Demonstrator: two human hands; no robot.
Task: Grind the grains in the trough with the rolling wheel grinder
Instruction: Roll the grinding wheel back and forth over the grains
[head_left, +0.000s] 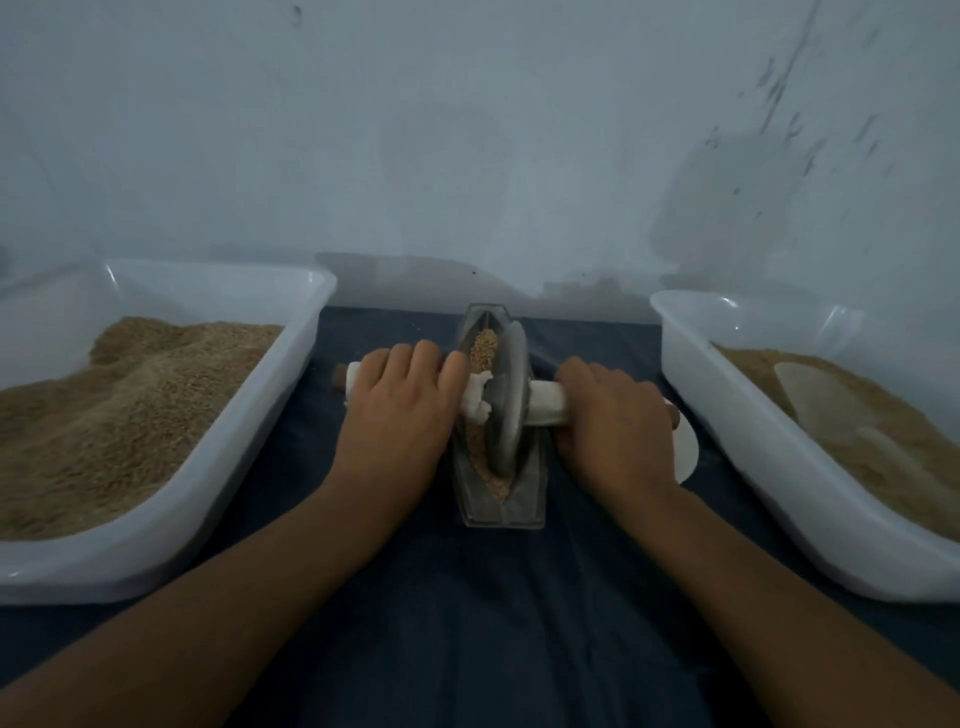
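The trough (500, 457) is set lengthwise on the dark cloth (467, 623) between the two forearms, its long axis pointing straight away towards the wall (467, 130), with grains (484, 340) seen at its far end. The wheel (511, 400) is stood upright in it near the middle, its handle (545, 408) laid crosswise. Each handle end is gripped from above by curled fingers, left hand (402, 410) and right hand (613, 426) equally near, so the coming roll is judged to run along the trough

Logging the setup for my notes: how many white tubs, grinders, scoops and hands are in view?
White tubs: 2 (left tub, right tub)
Rolling wheel grinder with trough: 1
Scoop: 1
Hands: 2 (left hand, right hand)
Total: 6
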